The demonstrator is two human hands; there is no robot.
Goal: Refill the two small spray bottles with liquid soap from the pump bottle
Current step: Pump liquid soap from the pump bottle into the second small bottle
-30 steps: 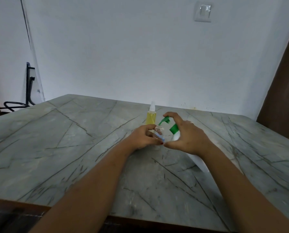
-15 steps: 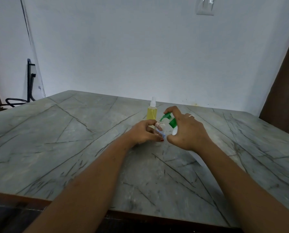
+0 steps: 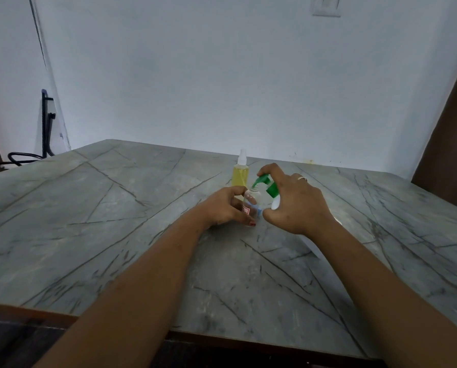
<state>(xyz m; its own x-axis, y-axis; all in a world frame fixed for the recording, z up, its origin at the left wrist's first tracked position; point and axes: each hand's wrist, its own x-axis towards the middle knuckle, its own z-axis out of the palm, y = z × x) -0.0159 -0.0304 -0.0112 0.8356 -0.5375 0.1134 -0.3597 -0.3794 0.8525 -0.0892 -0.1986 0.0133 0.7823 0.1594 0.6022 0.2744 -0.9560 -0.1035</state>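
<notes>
The uncapped clear bottle (image 3: 251, 201) stands on the table (image 3: 115, 208), gripped in the curled fingers of the left hand (image 3: 223, 207). Just above its mouth hangs the green nozzle of the pump bottle (image 3: 271, 188), with the right hand (image 3: 296, 205) wrapped round it. A yellow-filled spray bottle (image 3: 240, 173) stands just behind.

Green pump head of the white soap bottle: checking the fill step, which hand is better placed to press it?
Right. The right hand wraps the white soap bottle, forefinger on the green pump head, spout above the small clear bottle the left hand holds.
</notes>
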